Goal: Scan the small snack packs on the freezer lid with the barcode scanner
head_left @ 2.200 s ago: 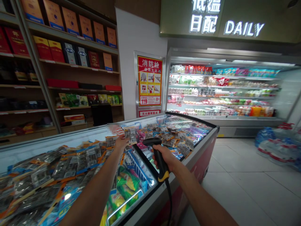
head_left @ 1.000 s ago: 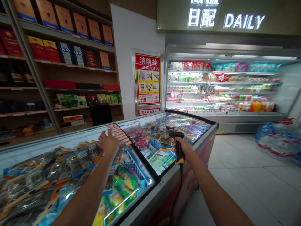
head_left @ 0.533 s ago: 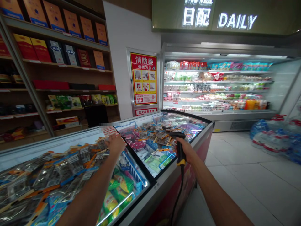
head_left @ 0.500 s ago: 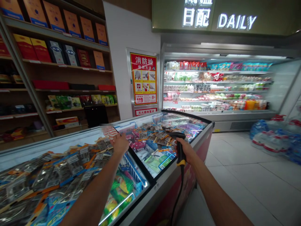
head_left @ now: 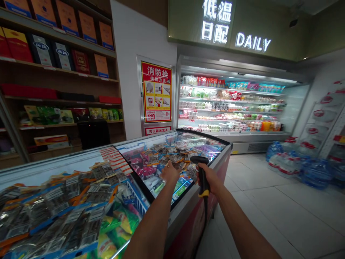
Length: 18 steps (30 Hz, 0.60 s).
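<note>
My right hand [head_left: 211, 178] is wrapped round the handle of a black barcode scanner [head_left: 204, 180] with a yellow base, its head tilted over the freezer's edge. A cable hangs from the handle. To its left, my left hand [head_left: 170, 174] reaches over the right section of the chest freezer [head_left: 225, 153], beside flat dark snack packets [head_left: 175, 157] with orange and blue edges. Its fingers are bent away and mostly hidden; whether they hold a packet I cannot make out. More such packets [head_left: 64, 194] lie heaped over the left section, above green and yellow bags [head_left: 115, 230].
A black frame bar [head_left: 134, 176] divides the freezer's sections. Wooden shelves [head_left: 94, 81] with boxes stand at left, and a lit open refrigerator [head_left: 234, 136] lines the back wall. Water bottles [head_left: 314, 174] stand on the tiled floor [head_left: 258, 201] at right.
My left hand has moved from the freezer's divider rightward over its right section, closer to the scanner. My right hand still grips the scanner. The view has swung to the right.
</note>
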Each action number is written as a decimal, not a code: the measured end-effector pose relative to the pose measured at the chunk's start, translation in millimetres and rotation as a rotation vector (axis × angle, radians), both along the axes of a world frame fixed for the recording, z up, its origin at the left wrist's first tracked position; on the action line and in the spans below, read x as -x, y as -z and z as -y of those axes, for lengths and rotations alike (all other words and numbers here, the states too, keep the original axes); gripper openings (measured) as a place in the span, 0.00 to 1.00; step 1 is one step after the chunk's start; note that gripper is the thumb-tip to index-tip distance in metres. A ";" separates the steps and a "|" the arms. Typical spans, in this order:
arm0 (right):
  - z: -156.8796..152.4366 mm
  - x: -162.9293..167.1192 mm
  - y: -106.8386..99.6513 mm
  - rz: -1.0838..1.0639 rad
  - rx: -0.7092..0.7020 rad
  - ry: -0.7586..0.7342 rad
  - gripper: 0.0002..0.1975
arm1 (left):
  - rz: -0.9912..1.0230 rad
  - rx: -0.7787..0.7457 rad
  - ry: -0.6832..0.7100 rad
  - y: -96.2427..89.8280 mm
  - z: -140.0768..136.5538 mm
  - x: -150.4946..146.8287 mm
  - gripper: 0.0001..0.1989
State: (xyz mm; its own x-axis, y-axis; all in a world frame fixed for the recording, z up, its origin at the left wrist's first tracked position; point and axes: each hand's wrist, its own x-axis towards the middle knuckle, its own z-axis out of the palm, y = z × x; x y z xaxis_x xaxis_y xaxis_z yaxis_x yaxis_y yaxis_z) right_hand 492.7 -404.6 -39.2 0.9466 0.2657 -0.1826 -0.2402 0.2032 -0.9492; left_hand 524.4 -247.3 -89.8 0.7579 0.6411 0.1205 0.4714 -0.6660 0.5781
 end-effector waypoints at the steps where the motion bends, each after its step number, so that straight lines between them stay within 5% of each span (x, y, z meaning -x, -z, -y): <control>1: -1.5 1.8 -0.4 0.000 0.004 -0.014 0.12 | 0.005 -0.006 0.009 1.2 -2.8 -0.4 0.34; 8: -16.5 8.8 -3.3 0.017 -0.021 -0.090 0.13 | -0.014 0.056 0.049 -1.2 -44.4 11.3 0.24; 13: -21.6 12.7 -2.5 0.031 -0.001 -0.110 0.12 | 0.029 0.044 0.064 2.5 -46.2 14.3 0.30; 18: -28.1 23.7 -4.3 -0.023 0.013 -0.155 0.12 | 0.127 0.151 0.125 5.4 -63.9 14.1 0.25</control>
